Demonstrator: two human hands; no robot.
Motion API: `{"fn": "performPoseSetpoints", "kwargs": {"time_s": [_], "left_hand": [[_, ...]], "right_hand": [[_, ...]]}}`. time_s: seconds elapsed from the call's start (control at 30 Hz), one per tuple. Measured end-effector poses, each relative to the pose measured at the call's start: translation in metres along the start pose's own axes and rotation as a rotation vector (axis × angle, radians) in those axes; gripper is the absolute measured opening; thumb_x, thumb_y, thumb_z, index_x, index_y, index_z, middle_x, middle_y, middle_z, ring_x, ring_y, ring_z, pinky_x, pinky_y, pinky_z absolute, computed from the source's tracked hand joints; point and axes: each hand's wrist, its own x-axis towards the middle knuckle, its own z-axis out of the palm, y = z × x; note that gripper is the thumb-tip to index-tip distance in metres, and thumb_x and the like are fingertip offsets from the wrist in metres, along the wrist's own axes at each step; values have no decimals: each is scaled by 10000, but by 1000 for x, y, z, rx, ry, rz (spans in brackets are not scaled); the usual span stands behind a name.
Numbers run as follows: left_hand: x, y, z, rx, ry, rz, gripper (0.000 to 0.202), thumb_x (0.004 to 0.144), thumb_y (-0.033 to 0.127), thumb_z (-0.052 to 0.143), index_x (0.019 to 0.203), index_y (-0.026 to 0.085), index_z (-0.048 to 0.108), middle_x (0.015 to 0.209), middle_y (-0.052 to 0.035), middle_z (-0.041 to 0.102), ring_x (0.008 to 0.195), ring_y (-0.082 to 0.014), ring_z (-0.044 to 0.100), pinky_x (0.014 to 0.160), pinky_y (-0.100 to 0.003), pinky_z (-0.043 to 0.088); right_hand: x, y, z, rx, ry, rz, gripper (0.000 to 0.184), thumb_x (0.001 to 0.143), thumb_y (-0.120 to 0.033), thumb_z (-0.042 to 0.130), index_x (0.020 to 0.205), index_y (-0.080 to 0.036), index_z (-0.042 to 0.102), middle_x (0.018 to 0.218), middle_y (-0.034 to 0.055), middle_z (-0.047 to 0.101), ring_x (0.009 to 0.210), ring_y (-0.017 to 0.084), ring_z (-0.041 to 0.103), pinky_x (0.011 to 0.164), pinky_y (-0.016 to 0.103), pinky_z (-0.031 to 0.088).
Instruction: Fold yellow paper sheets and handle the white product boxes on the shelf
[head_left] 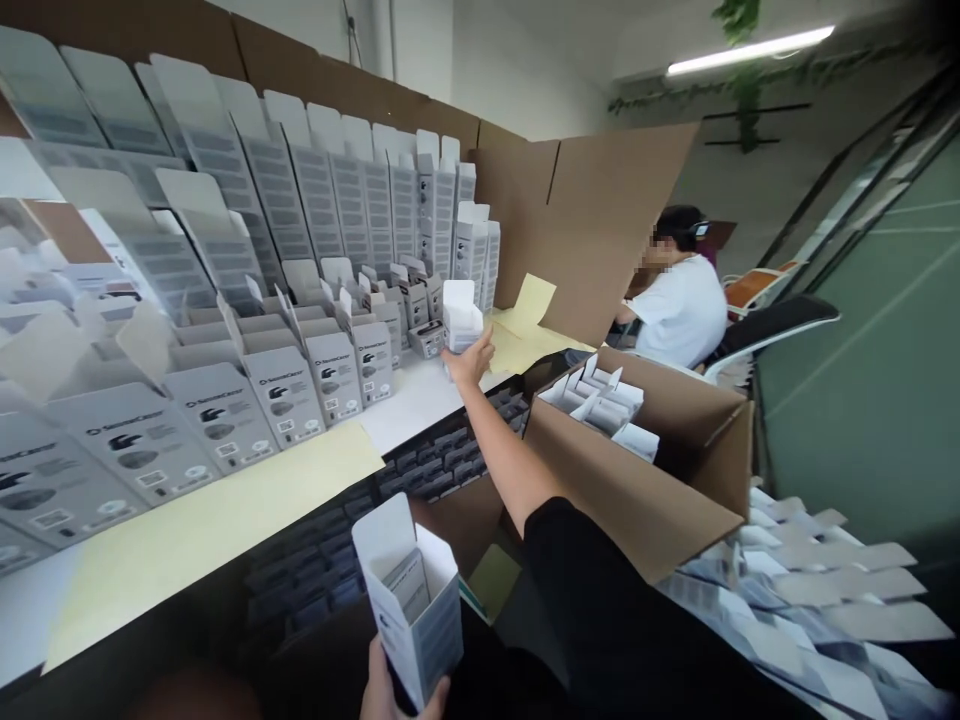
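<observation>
My left hand (397, 690) grips a small open-topped product box (416, 610) low in front of me. Its lid flap stands up, and a folded printed leaflet (407, 585) shows inside. Stretched forward over the table, my right hand (471, 360) is closed around another white box (460, 318) with its flap raised. Beside that box, a small printed carton (429, 340) lies on its side on the white tabletop (420, 395). Rows of upright boxes (277, 390) with open flaps stand to the left of my right hand.
Taller open boxes (330, 190) line the back against cardboard panels (577, 220). To the right, a large carton (637, 520) holds several white boxes. More boxes (817, 600) are heaped at the lower right. A person in a white shirt (679, 305) sits beyond. Yellow paper (517, 335) lies on the table.
</observation>
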Motion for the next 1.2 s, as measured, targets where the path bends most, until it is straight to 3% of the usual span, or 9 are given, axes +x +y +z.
{"fn": "performPoseSetpoints", "kwargs": {"time_s": [0.13, 0.27, 0.33, 0.4, 0.47, 0.57, 0.73, 0.87, 1.2], "left_hand": [[-1, 30, -28, 24, -44, 43, 733, 737, 467, 733, 1306, 168, 379, 1235, -165, 699, 1155, -364, 676, 981, -446, 552], [3, 60, -59, 68, 45, 28, 694, 765, 366, 731, 1321, 179, 360, 1260, -160, 680, 1157, -338, 672, 968, -455, 548], [7, 65, -74, 115, 100, 16, 713, 752, 327, 741, 1337, 183, 359, 1259, -146, 674, 1151, -326, 672, 955, -443, 547], [8, 64, -84, 177, 149, -8, 741, 747, 308, 746, 1363, 190, 352, 1254, -131, 673, 1135, -320, 678, 929, -424, 550], [7, 60, -89, 245, 182, -27, 742, 752, 309, 744, 1376, 203, 355, 1244, -117, 674, 1121, -321, 686, 896, -406, 555], [3, 56, -90, 323, 197, -37, 710, 755, 318, 740, 1359, 215, 383, 1225, -100, 672, 1098, -318, 697, 856, -383, 563], [-3, 60, -91, 378, 154, 9, 674, 757, 251, 712, 1356, 228, 404, 1294, -92, 626, 1147, -305, 673, 885, -370, 552], [-6, 62, -92, 397, 108, 59, 688, 742, 208, 689, 1360, 215, 386, 1339, -109, 597, 1207, -304, 637, 920, -392, 556], [-15, 57, -75, 308, 122, 95, 682, 739, 183, 667, 1343, 239, 354, 1298, -96, 605, 1176, -283, 642, 924, -406, 564]], "right_hand": [[-3, -5, -12, 102, -9, 15, 982, 665, -253, 742, 1468, 3, 239, 1416, 326, 432, 1392, 421, 394, 1163, 571, 298], [-35, -6, -39, 223, -62, -15, 1074, 713, -363, 709, 1511, -37, 68, 1553, 306, 260, 1492, 365, 290, 1223, 527, 245], [-71, -4, -62, 423, -122, -165, 1098, 695, -426, 742, 1522, -147, 75, 1537, 231, 352, 1404, 332, 450, 1173, 540, 351], [-119, -1, -93, 624, -221, -304, 983, 693, -461, 773, 1487, -238, 237, 1486, 150, 457, 1339, 335, 527, 1129, 592, 399], [-169, -1, -123, 682, -319, -297, 786, 730, -446, 772, 1412, -261, 427, 1390, 108, 552, 1295, 335, 565, 1115, 618, 410], [-227, -8, -147, 683, -477, -245, 731, 761, -399, 771, 1417, -255, 481, 1251, 111, 635, 1191, 329, 627, 1072, 605, 463], [-243, -18, -139, 678, -412, -240, 765, 760, -362, 777, 1441, -260, 444, 1340, 120, 584, 1262, 335, 583, 1089, 604, 442], [-243, -21, -135, 615, -463, -270, 810, 730, -342, 804, 1437, -273, 412, 1324, 110, 583, 1243, 315, 593, 1055, 578, 484], [-285, -21, -134, 570, -503, -178, 801, 750, -314, 794, 1430, -288, 373, 1314, 112, 560, 1153, 290, 631, 916, 488, 573]]}}
